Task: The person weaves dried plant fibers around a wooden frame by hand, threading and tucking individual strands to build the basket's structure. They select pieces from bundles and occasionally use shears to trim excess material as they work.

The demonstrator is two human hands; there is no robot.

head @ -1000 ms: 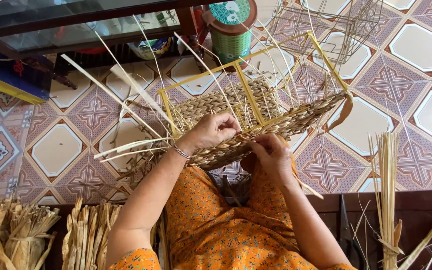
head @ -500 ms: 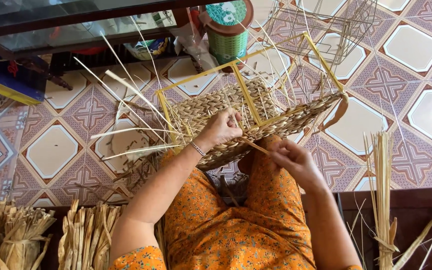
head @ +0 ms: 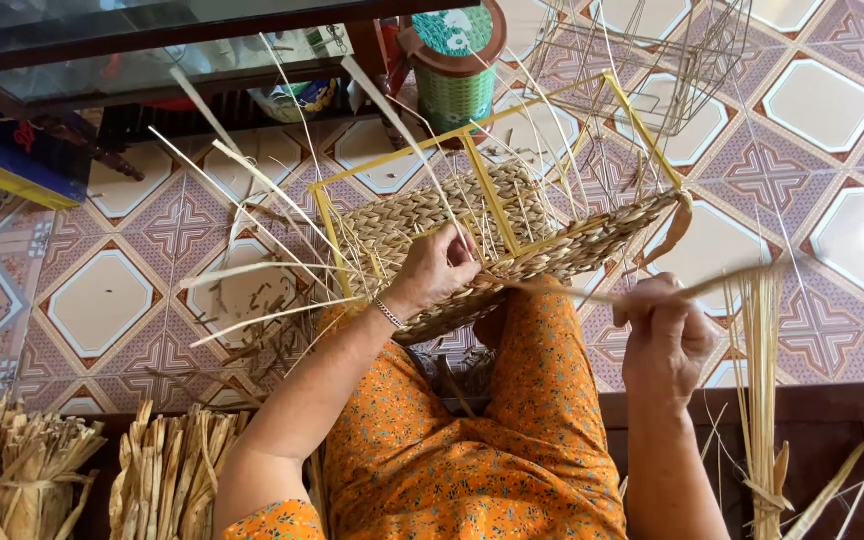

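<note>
Tiled floor [head: 102, 300], hands [head: 442, 268] perhaps gripping basket [head: 512, 235]

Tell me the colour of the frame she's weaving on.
Yellow frame, clearest in the head view.

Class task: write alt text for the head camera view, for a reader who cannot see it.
A seated person in orange clothing weaves a basket on a yellow frame: the left hand presses the woven panel while the right hand pulls a straw strand sideways. Bundles of dried straw stand nearby on a patterned tile floor.
</note>
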